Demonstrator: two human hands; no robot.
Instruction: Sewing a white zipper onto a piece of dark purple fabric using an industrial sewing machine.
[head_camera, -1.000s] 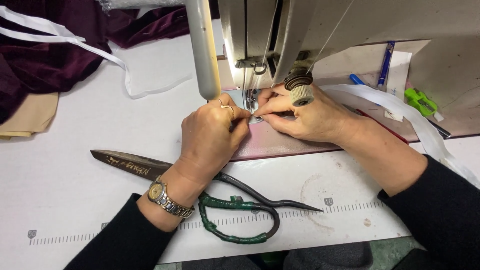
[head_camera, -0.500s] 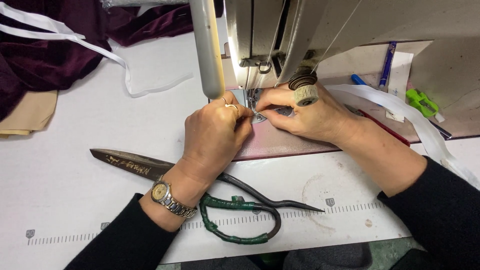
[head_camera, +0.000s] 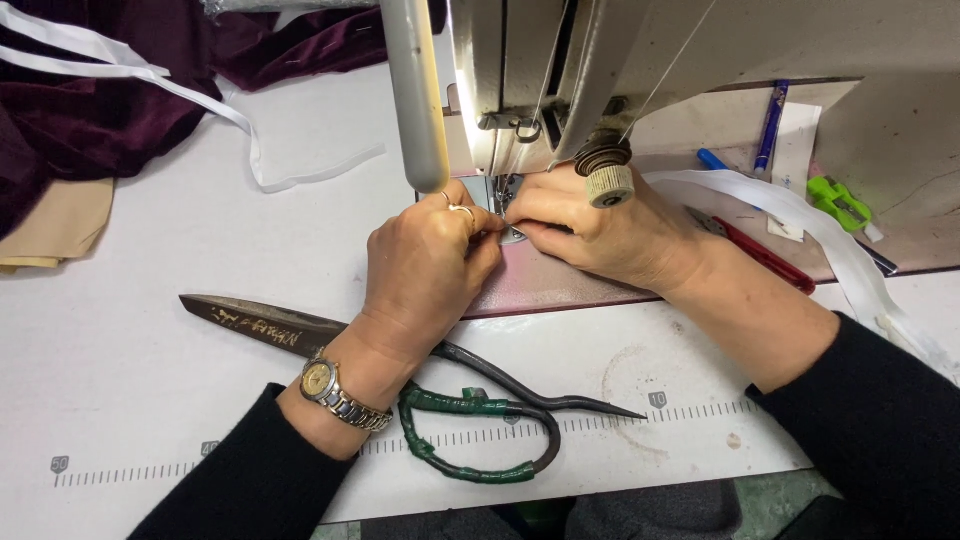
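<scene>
Head view: large scissors (head_camera: 400, 390) lie under your left hand (head_camera: 425, 270) on the desk (head_camera: 150, 400); both hands' fingers, right hand (head_camera: 610, 235) included, pinch pink fabric (head_camera: 540, 285) at the sewing machine's (head_camera: 560, 70) needle.

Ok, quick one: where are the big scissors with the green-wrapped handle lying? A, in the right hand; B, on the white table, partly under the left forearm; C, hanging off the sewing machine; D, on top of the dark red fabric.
B: the scissors lie flat on the white table, their middle hidden beneath the left hand and wrist, while the right hand works at the needle.
</scene>
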